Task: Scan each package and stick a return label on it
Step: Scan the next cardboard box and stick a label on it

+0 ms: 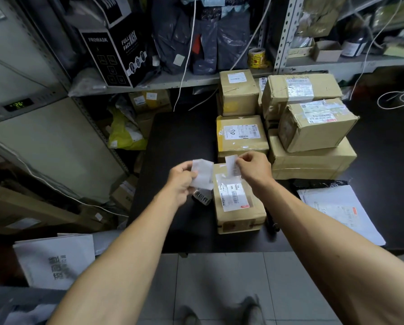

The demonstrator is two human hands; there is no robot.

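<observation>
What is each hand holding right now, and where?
Left hand grips the backing paper by its left edge; right hand pinches the label at its upper right edge.

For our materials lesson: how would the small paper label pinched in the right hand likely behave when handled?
Probably floppy: the label is a thin strip that curves where the right hand pinches it. Likely very light, as fingertips alone hold it. It may cling, if it was peeled from the backing sheet in the left hand.

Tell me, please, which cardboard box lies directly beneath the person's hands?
The nearest cardboard box, alone at the black table's front edge; the other boxes are stacked behind it.
</observation>
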